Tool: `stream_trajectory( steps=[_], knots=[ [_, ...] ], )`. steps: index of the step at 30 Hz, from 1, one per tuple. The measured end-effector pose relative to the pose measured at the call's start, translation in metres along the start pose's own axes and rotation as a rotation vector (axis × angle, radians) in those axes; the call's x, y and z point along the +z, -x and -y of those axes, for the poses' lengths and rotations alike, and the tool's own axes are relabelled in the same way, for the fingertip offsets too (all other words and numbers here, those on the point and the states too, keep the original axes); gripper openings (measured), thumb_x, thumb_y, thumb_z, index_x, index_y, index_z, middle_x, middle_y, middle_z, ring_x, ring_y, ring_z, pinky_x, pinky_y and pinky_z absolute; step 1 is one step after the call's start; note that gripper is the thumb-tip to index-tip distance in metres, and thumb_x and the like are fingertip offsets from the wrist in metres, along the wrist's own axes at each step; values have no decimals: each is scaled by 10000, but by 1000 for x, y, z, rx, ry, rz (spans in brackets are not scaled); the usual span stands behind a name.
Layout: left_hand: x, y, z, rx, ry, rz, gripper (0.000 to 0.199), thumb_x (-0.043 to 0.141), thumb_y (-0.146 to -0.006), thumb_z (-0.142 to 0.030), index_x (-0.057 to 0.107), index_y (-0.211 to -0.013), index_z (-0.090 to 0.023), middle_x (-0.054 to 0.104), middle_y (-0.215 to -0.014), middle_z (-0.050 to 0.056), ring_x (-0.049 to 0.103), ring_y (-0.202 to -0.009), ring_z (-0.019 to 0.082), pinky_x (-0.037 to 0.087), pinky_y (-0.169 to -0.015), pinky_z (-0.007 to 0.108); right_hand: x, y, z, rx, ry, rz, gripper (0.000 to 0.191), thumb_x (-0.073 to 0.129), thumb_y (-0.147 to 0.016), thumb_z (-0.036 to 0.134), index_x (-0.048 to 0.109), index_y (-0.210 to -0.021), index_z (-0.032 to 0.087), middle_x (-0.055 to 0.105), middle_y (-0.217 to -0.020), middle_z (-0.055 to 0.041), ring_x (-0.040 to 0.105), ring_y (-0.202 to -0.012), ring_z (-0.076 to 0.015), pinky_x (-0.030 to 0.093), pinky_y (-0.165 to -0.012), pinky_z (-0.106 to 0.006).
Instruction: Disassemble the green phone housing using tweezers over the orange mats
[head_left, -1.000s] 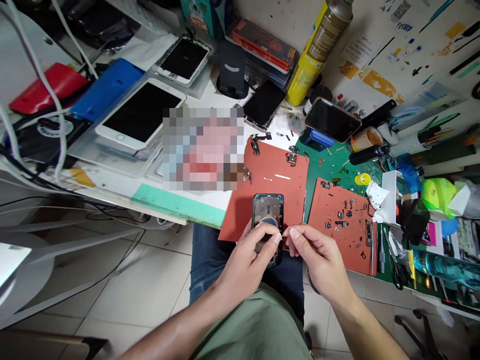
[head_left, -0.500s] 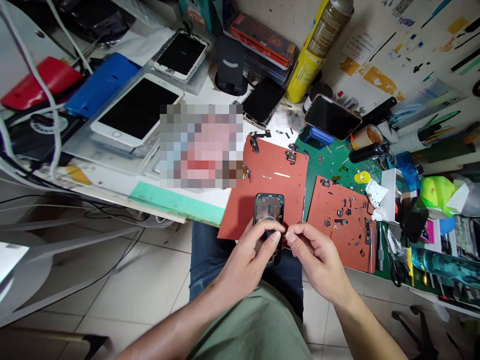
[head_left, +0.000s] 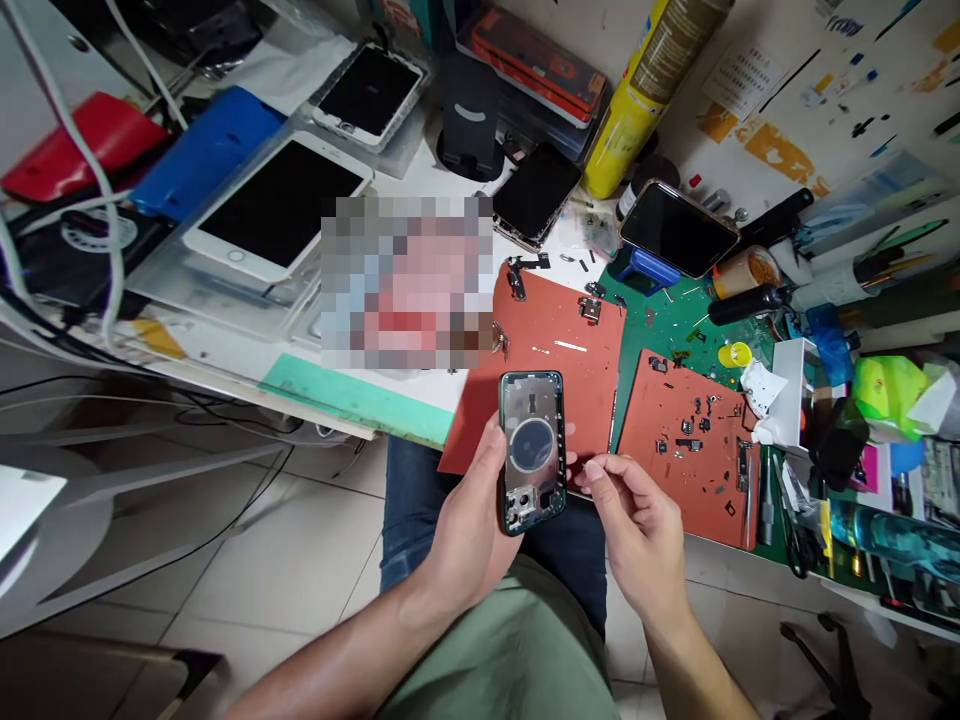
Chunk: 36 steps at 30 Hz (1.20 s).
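In my left hand (head_left: 469, 510) lies an opened phone housing (head_left: 531, 410), gripped along its left edge with fingertips showing past its right edge. Its inside faces up, with a round wireless-charging ring in the middle and camera openings at the lower end. Just right of the housing, my right hand (head_left: 634, 520) is closed in a pinch of thumb and forefinger. Whatever sits between those fingertips is too small to name. Beneath and beyond the housing is a red-brown mat (head_left: 559, 375) with small metal parts on it.
A second red-brown mat (head_left: 697, 485) with several tiny phone parts lies to the right. Beyond it are scissors (head_left: 795, 530) and a white box (head_left: 791, 395). At the back stand a yellow spray can (head_left: 637, 95) and a propped phone (head_left: 679, 230). A white phone (head_left: 281, 205) rests left.
My left fingers have left their pinch near the right hand and now hold the housing by its side, uncovering its inside. My right hand has shifted slightly right and away from it.
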<state>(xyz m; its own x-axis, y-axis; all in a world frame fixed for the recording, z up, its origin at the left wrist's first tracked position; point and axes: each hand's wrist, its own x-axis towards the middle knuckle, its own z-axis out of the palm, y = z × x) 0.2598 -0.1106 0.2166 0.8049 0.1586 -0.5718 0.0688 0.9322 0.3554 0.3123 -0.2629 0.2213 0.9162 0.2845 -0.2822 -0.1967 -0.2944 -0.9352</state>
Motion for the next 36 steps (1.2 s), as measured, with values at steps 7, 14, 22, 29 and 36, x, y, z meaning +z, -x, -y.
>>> stream_trajectory(
  steps=[7,14,22,29,36],
  knots=[
    [-18,1,5,-37,43,114,543,766,-1016,-378,576,-1524,-397,813,-1277,33,731,-1286,266,497,-1210,501,2,-6,-1,10,30,-47,239,769,-1003,454,829,-979,225,779,-922,-50,714,-807,-174,602,-740,-275],
    [-19,1,3,-4,-73,157,621,904,-909,-338,655,-1461,-476,776,-1314,-23,690,-1272,201,518,-1160,360,5,-11,0,32,0,-30,197,805,-975,429,829,-958,234,795,-948,-39,713,-829,-170,602,-763,-272],
    [-14,2,4,34,-112,173,599,894,-924,-293,686,-1448,-496,780,-1241,-21,684,-1241,170,542,-1132,313,7,-14,0,50,21,-5,176,781,-996,414,826,-971,245,794,-945,-22,708,-814,-155,588,-741,-254],
    [-13,1,3,63,-127,204,578,879,-935,-254,709,-1427,-506,792,-1155,-24,715,-1141,143,578,-1050,251,6,-10,-3,-14,119,-41,170,753,-1019,394,818,-968,246,807,-955,-29,728,-798,-161,584,-715,-261],
    [-11,-2,5,79,-140,204,595,903,-907,-242,724,-1422,-480,799,-1139,-14,731,-1100,146,594,-992,230,9,-7,-5,-92,221,-81,169,717,-1035,372,795,-968,237,800,-940,-40,722,-787,-174,583,-705,-290]
  ],
)
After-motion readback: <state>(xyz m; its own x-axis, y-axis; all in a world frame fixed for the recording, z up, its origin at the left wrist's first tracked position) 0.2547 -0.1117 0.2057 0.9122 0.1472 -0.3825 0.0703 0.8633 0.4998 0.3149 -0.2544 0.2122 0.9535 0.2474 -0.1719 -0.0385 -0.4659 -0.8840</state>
